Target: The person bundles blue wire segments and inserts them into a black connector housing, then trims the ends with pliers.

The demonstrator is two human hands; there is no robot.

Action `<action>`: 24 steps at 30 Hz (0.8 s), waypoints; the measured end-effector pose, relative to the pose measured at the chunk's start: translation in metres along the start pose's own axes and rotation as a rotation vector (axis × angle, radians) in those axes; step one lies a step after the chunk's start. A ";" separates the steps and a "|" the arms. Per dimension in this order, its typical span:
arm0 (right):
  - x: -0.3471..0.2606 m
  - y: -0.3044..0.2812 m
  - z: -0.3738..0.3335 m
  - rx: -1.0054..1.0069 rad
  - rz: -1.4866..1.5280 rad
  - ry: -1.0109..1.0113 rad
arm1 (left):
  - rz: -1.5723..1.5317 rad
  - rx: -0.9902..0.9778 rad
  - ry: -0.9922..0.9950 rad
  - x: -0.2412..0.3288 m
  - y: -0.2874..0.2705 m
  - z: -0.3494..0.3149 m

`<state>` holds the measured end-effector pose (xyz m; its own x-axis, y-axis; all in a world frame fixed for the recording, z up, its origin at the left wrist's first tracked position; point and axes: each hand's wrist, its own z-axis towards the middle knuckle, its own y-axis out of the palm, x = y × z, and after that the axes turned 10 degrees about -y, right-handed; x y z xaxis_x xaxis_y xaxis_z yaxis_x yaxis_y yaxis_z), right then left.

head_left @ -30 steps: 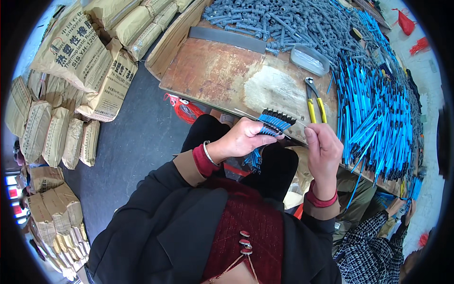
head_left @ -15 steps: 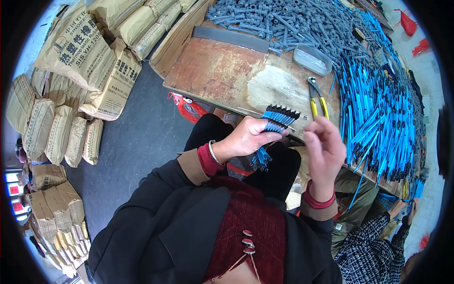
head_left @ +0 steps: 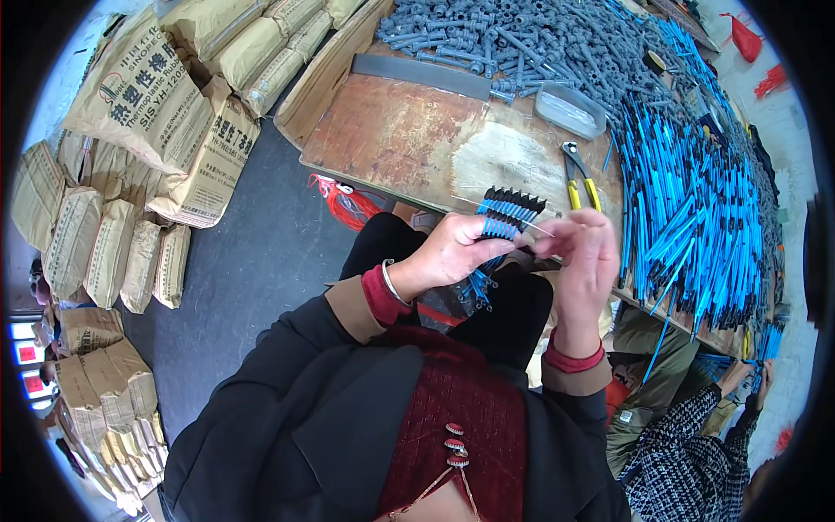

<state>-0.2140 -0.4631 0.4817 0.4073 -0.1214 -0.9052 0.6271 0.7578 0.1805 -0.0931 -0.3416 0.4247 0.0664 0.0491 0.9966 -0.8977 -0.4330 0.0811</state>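
My left hand grips a flat row of blue rods with black ends side by side, in front of the table edge. Thin metal wires pass crosswise through the row and stick out on both sides. The rods' lower ends hang below my palm, over my lap. Close to the right-hand wire end is my right hand, its fingers bent together and slightly blurred. Whatever lies between those fingertips is too small to make out. Pliers with yellow handles rest on the table just beyond my right hand.
The worn wooden table carries a heap of grey plastic parts, a clear plastic box and a big pile of blue rods. Paper sacks are stacked at left. Another person's patterned sleeve shows at lower right.
My right hand has moved left and its raised fingers have come down toward the wire ends. The row of rods in my left hand has shifted and turned slightly.
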 end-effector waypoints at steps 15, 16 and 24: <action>0.007 -0.001 0.025 -0.013 -0.233 -0.044 | -0.062 -0.007 -0.046 0.022 -0.009 0.005; 0.001 -0.002 0.027 0.090 -0.203 -0.054 | -0.082 -0.016 -0.066 0.030 -0.013 0.009; -0.026 -0.026 0.027 0.194 -0.245 -0.277 | -0.269 -0.067 -0.019 0.105 -0.034 0.055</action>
<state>-0.2232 -0.4973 0.5108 0.3771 -0.4714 -0.7972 0.8304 0.5533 0.0656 -0.0316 -0.3713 0.5270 0.3135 0.1372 0.9396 -0.8738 -0.3458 0.3420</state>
